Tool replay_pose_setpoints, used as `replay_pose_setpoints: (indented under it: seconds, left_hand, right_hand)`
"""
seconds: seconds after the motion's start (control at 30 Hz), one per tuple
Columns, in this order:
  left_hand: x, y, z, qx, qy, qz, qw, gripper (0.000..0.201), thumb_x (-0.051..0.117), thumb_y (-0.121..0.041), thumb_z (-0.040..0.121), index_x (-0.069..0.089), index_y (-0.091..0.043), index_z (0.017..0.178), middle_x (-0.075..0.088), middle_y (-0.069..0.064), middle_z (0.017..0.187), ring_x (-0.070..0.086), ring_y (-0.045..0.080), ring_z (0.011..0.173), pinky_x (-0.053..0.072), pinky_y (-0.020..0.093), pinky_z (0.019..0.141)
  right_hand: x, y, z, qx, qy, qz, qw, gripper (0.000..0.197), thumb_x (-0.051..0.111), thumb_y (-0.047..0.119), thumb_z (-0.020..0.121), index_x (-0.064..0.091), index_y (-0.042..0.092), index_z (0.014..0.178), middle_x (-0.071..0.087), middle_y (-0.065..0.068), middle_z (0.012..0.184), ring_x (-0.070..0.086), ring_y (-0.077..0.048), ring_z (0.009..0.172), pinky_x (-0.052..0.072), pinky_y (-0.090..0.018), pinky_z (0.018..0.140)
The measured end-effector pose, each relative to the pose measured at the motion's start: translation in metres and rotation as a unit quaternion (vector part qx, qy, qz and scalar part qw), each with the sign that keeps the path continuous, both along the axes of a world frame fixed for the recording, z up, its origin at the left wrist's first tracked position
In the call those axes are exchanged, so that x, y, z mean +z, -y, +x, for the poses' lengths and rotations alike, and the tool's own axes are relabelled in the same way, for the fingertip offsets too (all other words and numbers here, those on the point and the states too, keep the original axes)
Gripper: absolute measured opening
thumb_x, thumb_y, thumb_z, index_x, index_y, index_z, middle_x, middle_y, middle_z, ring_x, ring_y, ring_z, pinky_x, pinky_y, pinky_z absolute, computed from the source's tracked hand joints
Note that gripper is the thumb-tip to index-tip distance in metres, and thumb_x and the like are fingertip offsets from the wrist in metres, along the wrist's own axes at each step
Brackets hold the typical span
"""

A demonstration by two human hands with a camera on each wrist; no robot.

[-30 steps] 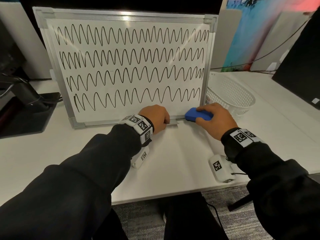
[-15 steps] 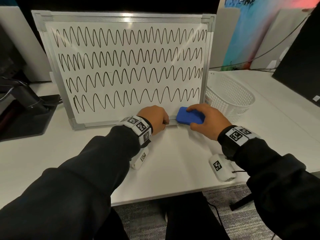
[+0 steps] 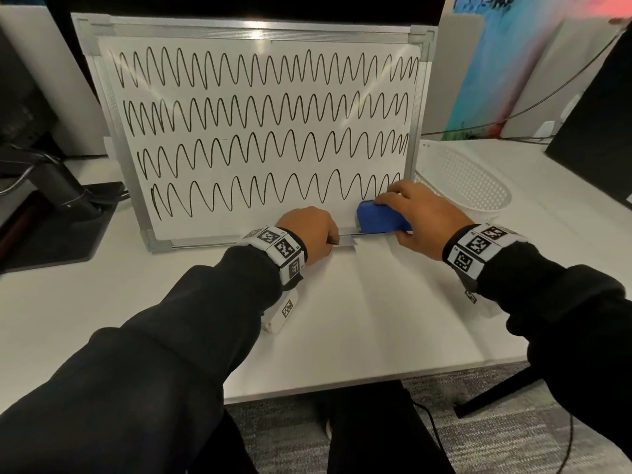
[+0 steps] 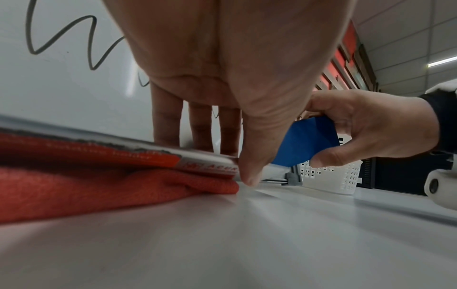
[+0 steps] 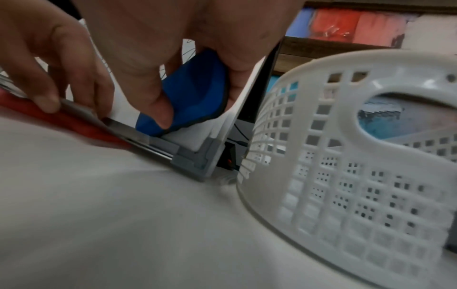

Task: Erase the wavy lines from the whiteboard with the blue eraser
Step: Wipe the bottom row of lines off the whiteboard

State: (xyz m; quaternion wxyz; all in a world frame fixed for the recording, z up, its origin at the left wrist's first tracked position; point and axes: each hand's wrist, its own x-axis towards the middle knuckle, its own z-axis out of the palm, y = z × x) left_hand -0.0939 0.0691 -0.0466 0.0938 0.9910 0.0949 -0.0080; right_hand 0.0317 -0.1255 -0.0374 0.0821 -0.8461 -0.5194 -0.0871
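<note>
The whiteboard (image 3: 260,220) leans upright at the back of the white table, with four rows of black wavy lines (image 3: 266,138) across it. My left hand (image 3: 309,232) pinches the board's bottom rail near its middle, fingers on top and thumb below (image 4: 249,176). My right hand (image 3: 420,217) grips the blue eraser (image 3: 379,218) at the board's lower right corner, just above the rail and below the last waves of the bottom row. In the right wrist view the eraser (image 5: 195,91) sits between thumb and fingers, close against the board face (image 5: 197,135).
A white perforated basket (image 3: 472,186) stands right beside the board's right edge. A black monitor stand (image 3: 51,213) sits at the left and a dark screen (image 3: 595,131) at the far right. A red cloth (image 4: 99,189) lies under the board's rail.
The right hand has lifted and tilted the eraser from the rail up to the board's lower right. The left hand has stayed on the rail.
</note>
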Motion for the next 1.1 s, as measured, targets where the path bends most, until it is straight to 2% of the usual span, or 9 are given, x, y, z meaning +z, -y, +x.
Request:
replay_pose_setpoints:
  seconds: [0.2,0.37,0.47,0.57,0.73,0.87,0.93,1.0,1.1]
  left_hand:
    - [0.002,0.0,0.0,-0.006,-0.003,-0.003,1.0,0.024,0.06,-0.024,0.092,0.072,-0.028,0.112,0.069,-0.006,0.108,0.062,0.017,0.095,0.04,0.024,0.076]
    - [0.002,-0.002,0.0,-0.003,0.001,-0.005,1.0,0.024,0.06,-0.025,0.092,0.071,-0.027,0.114,0.068,-0.005,0.109,0.062,0.018,0.095,0.041,0.024,0.076]
    - [0.003,-0.002,0.001,-0.011,-0.002,-0.002,1.0,0.025,0.059,-0.025,0.093,0.071,-0.028,0.115,0.068,-0.006,0.11,0.062,0.017,0.095,0.043,0.024,0.077]
    - [0.003,-0.001,0.001,-0.013,-0.006,0.003,1.0,0.025,0.059,-0.026,0.093,0.07,-0.028,0.115,0.068,-0.006,0.11,0.062,0.017,0.096,0.044,0.024,0.079]
    - [0.004,0.0,0.0,-0.012,-0.011,0.005,1.0,0.025,0.059,-0.025,0.093,0.071,-0.028,0.114,0.069,-0.006,0.108,0.062,0.017,0.094,0.042,0.024,0.076]
    - [0.002,-0.001,-0.005,-0.005,0.0,-0.005,1.0,0.021,0.062,-0.028,0.091,0.073,-0.028,0.108,0.07,-0.006,0.105,0.063,0.017,0.093,0.044,0.025,0.077]
    - [0.001,-0.004,-0.01,0.012,0.012,-0.04,0.999,0.019,0.064,-0.032,0.09,0.074,-0.024,0.104,0.07,-0.004,0.1,0.064,0.016,0.089,0.049,0.027,0.078]
    - [0.001,-0.008,-0.018,0.04,0.044,-0.117,0.991,0.023,0.063,-0.039,0.09,0.073,-0.02,0.098,0.07,-0.001,0.092,0.064,0.016,0.082,0.053,0.031,0.077]
    - [0.004,-0.016,-0.032,0.078,0.122,-0.241,0.96,0.043,0.051,-0.049,0.095,0.069,-0.01,0.089,0.066,0.01,0.08,0.059,0.021,0.069,0.051,0.035,0.07]
  right_hand:
    - [-0.005,-0.014,-0.009,0.007,0.012,0.007,1.0,0.058,0.073,0.015,0.079,0.05,0.02,0.132,0.047,-0.006,0.129,0.05,-0.027,0.108,0.047,-0.034,0.085]
    - [-0.006,0.007,0.003,-0.026,0.022,0.012,0.999,0.056,0.074,0.01,0.075,0.053,0.018,0.126,0.049,-0.008,0.124,0.051,-0.03,0.106,0.053,-0.041,0.08]
    - [-0.005,0.012,0.006,-0.042,0.032,0.012,0.999,0.055,0.074,0.009,0.075,0.053,0.019,0.125,0.048,-0.007,0.125,0.05,-0.029,0.106,0.053,-0.04,0.076]
    - [-0.005,0.005,0.003,-0.035,0.033,0.013,0.999,0.056,0.074,0.01,0.074,0.054,0.018,0.125,0.05,-0.007,0.124,0.051,-0.029,0.105,0.05,-0.037,0.079]
    - [-0.006,-0.012,-0.006,-0.033,0.004,0.016,0.999,0.056,0.072,0.013,0.077,0.051,0.021,0.128,0.048,-0.006,0.127,0.049,-0.028,0.111,0.052,-0.041,0.086]
    - [-0.005,-0.018,-0.014,-0.035,-0.033,0.027,0.998,0.058,0.071,0.019,0.079,0.048,0.024,0.131,0.055,-0.004,0.123,0.051,-0.026,0.109,0.05,-0.041,0.088]
    - [-0.003,-0.021,-0.02,-0.033,-0.05,0.055,0.997,0.059,0.071,0.022,0.08,0.046,0.024,0.133,0.055,-0.003,0.124,0.052,-0.024,0.11,0.048,-0.04,0.089]
    - [0.001,-0.029,-0.03,-0.021,-0.069,0.101,0.992,0.057,0.069,0.023,0.082,0.045,0.022,0.134,0.053,-0.002,0.126,0.053,-0.021,0.109,0.048,-0.038,0.089]
    - [0.008,-0.049,-0.047,-0.006,-0.131,0.187,0.974,0.053,0.062,0.017,0.085,0.043,0.022,0.134,0.054,-0.001,0.124,0.056,-0.018,0.1,0.049,-0.031,0.082]
